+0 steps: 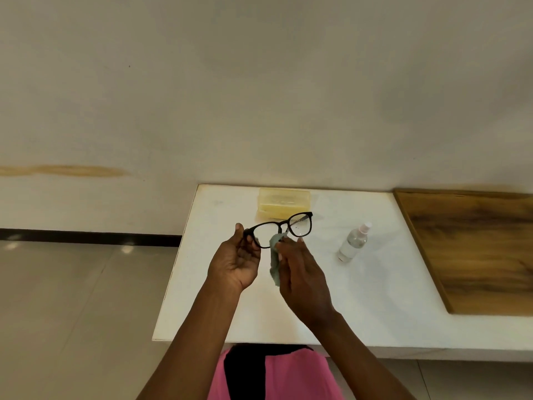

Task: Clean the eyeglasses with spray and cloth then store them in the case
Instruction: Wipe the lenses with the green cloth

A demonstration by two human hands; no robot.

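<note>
- Holding the eyeglasses (279, 230) up above the white table (375, 298), we have both hands raised in front of us.
- Our left hand (235, 262) grips the outer end of the black frame, with the thumb up along the rim and the fingers (255, 244) curled behind it.
- Our right hand (302, 277) pinches a grey-green cloth (274, 262) against the lens nearest the left hand, close to the bridge; the rest of the cloth hangs down between the two hands.
- We see the frame tilted, its far lens higher and toward the right, with a few small marks on that lens.
- A pale yellow case (284, 202) sits on the table just behind the glasses, near the wall; we cannot tell whether its lid is fully closed.
- A small clear spray bottle (354, 241) with a pinkish top stands on the table to the right of our hands, apart from them.
- A wooden board (478, 249) lies on the right part of the table, well apart from the bottle.
- Pink and black clothing (274, 373) shows below the table's near edge, between our forearms.
- A tiled floor (72, 298) lies to the left, meeting the pale wall (259, 82) at a dark skirting strip.
</note>
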